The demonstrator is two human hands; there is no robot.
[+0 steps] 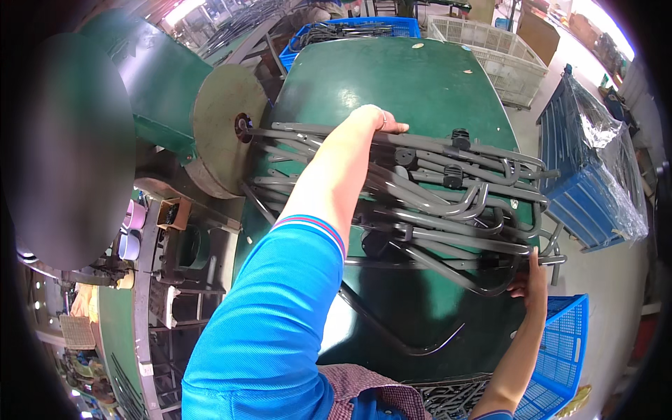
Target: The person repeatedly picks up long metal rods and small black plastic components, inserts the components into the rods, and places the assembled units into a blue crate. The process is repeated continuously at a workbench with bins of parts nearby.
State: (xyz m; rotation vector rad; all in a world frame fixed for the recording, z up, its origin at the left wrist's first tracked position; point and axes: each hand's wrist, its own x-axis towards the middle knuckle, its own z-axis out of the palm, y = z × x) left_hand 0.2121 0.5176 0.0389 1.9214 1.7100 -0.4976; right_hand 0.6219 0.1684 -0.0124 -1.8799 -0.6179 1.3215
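A pile of grey bent metal tube frames (448,238), with black plastic joints (453,175), lies across the green table (392,77). Stretched over the pile, my left arm ends in my left hand (381,120) at its far side. That hand is closed over the farthest tube, one finger lying along it and the others mostly hidden. At the near right end my right hand (530,280) is closed around a tube of a frame, thumb upward. One curved dark tube (399,343) sticks out from the pile toward me.
Left of the table stands a green machine with a round disc (227,126). A blue crate (560,343) is at the near right, a wrapped blue bin (588,168) farther right. Beyond the table are a white crate (490,59) and a blue crate of metal parts (350,31).
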